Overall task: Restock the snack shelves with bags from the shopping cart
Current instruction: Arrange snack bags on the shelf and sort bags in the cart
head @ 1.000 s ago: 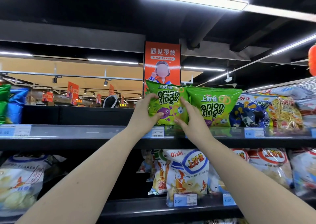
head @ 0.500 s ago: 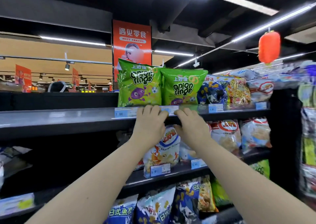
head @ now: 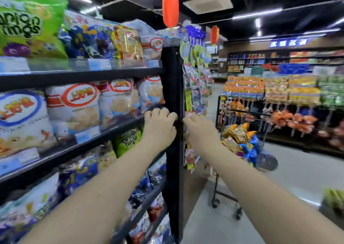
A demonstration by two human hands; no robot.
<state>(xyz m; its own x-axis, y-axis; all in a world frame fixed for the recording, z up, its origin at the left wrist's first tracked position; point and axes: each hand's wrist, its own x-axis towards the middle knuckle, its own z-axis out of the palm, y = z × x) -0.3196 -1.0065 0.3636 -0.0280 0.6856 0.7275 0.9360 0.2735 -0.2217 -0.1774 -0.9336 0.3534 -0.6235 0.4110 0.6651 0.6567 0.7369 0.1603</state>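
Both my arms reach forward in front of the end of the snack shelves (head: 83, 76). My left hand (head: 160, 126) is empty with its fingers loosely curled, level with the second shelf. Just right of the black end post, my right hand (head: 201, 130) is empty too, fingers relaxed. A green onion rings bag (head: 28, 25) stands on the top shelf at far left, away from both hands. The shopping cart (head: 245, 119) stands to the right beyond my right hand, with several snack bags (head: 238, 133) piled in it.
A black end post (head: 172, 85) closes the shelf unit; strips of small snack packs (head: 193, 87) hang on its right side. White shrimp flake bags (head: 74, 104) fill the second shelf. Across the aisle stands a display of orange and yellow packs (head: 279, 91). Red lanterns (head: 170, 7) hang overhead.
Both hands have let go of the onion rings bag on the top shelf and come down. My view has swung right, bringing the shelf end and the cart into sight.
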